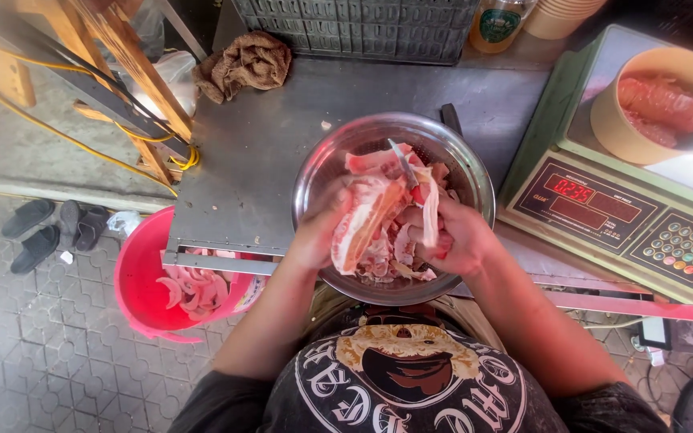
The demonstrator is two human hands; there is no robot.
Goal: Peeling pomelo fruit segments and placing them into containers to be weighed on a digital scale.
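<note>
Steel tabletop carried a metal bowl where the left hand gripped a pomelo segment and the right hand gripped a knife, above grey paved floor.

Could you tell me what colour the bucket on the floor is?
Bright pink-red plastic bucket, head view.

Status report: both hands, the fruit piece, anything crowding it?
Left hand grips pomelo piece. Right hand holds knife, peeling pith. Over steel bowl of pieces. Nothing blocking.
</note>
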